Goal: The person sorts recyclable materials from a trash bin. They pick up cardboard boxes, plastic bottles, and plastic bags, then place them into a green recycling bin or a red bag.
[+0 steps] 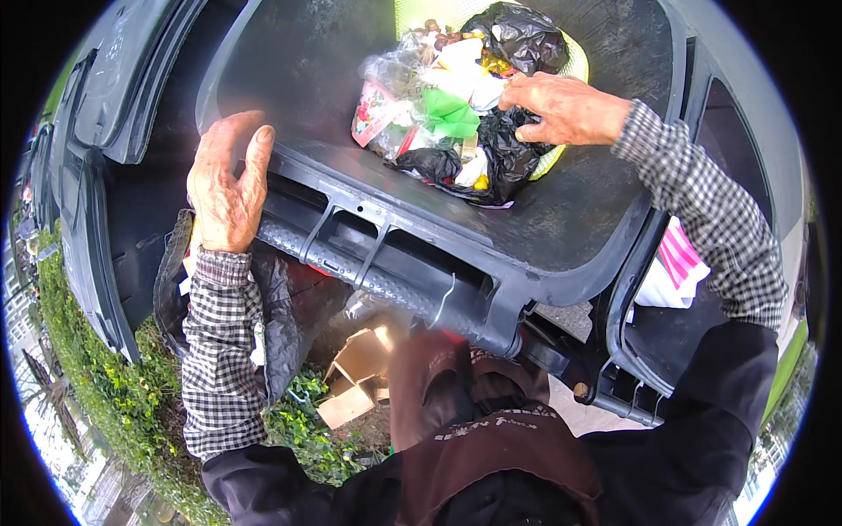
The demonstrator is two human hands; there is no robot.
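An open dark plastic wheelie bin (421, 204) stands before me with mixed rubbish inside. My left hand (228, 177) rests at the bin's left rim, thumb apart from the fingers, holding nothing that I can see. Over the right side of the rubbish, my right hand (559, 108) reaches in with fingertips at white paper or plastic; whether they grip it is hidden. Near its fingers lie a black plastic bag (520, 36), another torn black bag (510, 151) and a green wrapper (450, 113). A patterned cup (375, 112) and clear plastic lie further left.
A black sack (283, 315) hangs below my left forearm. Flattened cardboard (355, 375) lies on the ground beside a green hedge (112, 388). Another bin at the right holds a pink-and-white striped bag (677, 263). More dark bins and lids (118, 85) stand at the left.
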